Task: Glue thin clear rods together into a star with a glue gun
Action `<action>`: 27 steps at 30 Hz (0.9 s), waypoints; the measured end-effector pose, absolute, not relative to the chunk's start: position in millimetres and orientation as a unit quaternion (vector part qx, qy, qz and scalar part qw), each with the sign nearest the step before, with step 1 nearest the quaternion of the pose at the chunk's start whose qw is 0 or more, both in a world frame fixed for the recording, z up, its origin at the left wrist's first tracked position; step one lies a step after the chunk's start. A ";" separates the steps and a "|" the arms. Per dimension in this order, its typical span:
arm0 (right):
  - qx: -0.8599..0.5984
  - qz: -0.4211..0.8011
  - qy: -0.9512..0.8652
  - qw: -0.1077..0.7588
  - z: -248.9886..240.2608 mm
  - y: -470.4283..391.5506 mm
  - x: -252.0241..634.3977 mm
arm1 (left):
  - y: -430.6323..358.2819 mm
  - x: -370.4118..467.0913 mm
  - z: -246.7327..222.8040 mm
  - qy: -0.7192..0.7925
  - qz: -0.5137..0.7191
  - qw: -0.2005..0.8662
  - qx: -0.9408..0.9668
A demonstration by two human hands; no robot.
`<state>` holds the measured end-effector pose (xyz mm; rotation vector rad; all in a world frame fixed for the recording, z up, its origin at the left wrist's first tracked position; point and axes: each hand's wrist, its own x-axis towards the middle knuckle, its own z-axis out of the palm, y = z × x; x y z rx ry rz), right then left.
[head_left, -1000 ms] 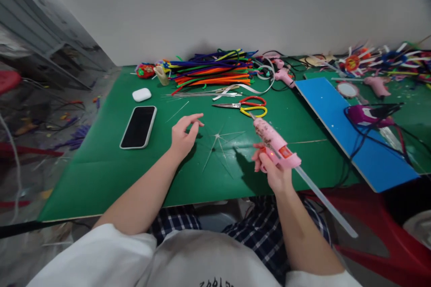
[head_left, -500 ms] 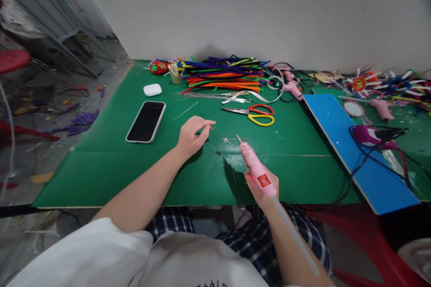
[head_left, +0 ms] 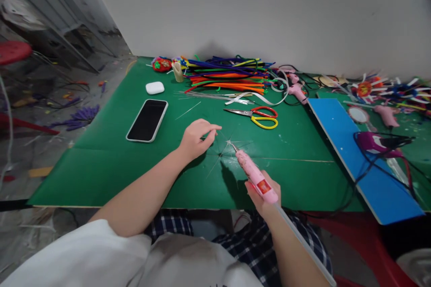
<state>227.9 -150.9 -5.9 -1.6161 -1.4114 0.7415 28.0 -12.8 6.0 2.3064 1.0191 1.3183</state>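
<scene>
A star of thin wires [head_left: 229,142] is raised just above the green table. Thumb and index finger of my left hand [head_left: 199,138] pinch one of its thin arms at the upper left. Wrapped round a pink glue gun [head_left: 256,177] is my right hand [head_left: 266,195]. The gun's metal tip is at the centre of the star, and a long clear glue stick [head_left: 305,244] sticks out of its rear. Behind the hands lie scissors [head_left: 252,114] with one red and one yellow handle, and a bundle of coloured pipe cleaners [head_left: 230,74].
A phone [head_left: 147,120] and a white case [head_left: 155,88] lie at the left on the green table [head_left: 101,175]. At the right are a blue board [head_left: 360,157], a purple tool [head_left: 373,142] with black cables, and another pink glue gun [head_left: 385,115].
The glue gun's tip has moved left to the star's centre, in my right hand. My left hand still pinches the wire, slightly further right in view. The whole view has shifted a little.
</scene>
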 end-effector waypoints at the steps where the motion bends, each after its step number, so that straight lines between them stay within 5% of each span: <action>1: -0.642 0.309 -0.560 0.424 -8.1 -150.9 228.6 | -13.0 27.9 6.2 0.354 0.454 0.148 0.804; 18: -0.602 0.497 -0.391 0.488 -9.7 -153.1 231.9 | -16.7 25.6 12.5 0.321 0.440 0.145 0.826; 27: -0.618 0.457 -0.453 0.453 -14.1 -153.6 233.3 | -13.7 25.8 10.6 0.309 0.435 0.130 0.836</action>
